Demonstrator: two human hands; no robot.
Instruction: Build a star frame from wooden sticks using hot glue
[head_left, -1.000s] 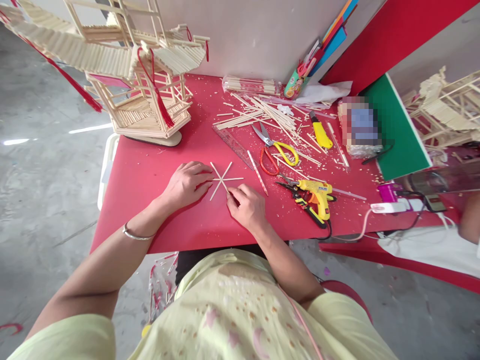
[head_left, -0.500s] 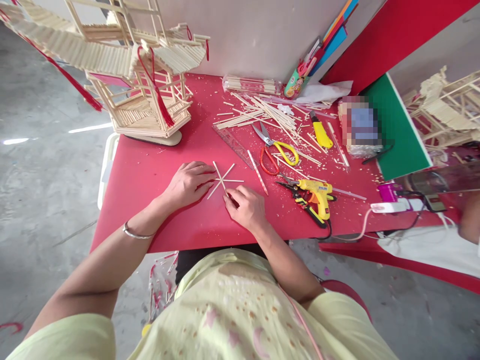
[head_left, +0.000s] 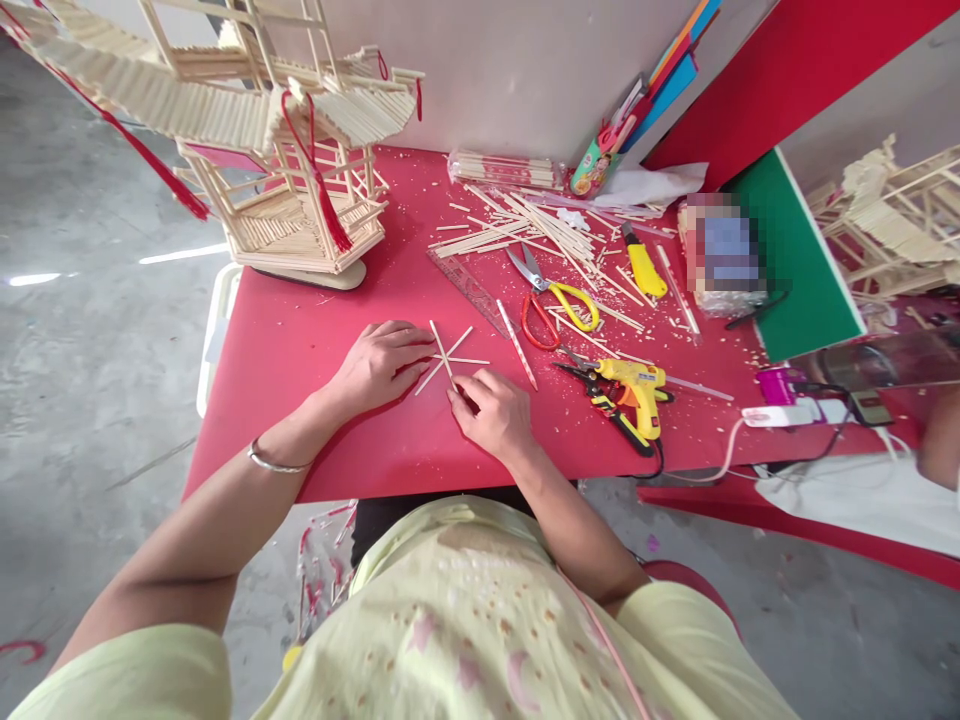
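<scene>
Several thin wooden sticks [head_left: 444, 357] cross at one middle point on the red table, forming a small star. My right hand [head_left: 491, 408] is closed in a pinch on the near end of one of these sticks. At the star's left side lies my left hand [head_left: 382, 365], fingers stretched forward and slightly bent, its thumb apart from the forefinger. Its fingertips are at the left stick ends; whether they press on them I cannot tell. A white-and-red paper-wrapped stick [head_left: 517, 345] and a clear ruler [head_left: 469, 290] lie just beyond my right hand.
A stick-built pavilion model [head_left: 300, 230] with red tassels stands back left. Scissors [head_left: 551, 295], loose sticks [head_left: 525, 225], a yellow cutter [head_left: 643, 265], pliers [head_left: 611, 410] and a glue gun [head_left: 634, 385] lie rightward. A pen holder [head_left: 592, 170] stands behind. Another person's arm [head_left: 941, 445] shows far right.
The view has shifted very slightly. Both hands and the crossed sticks stay in almost the same place on the table.
</scene>
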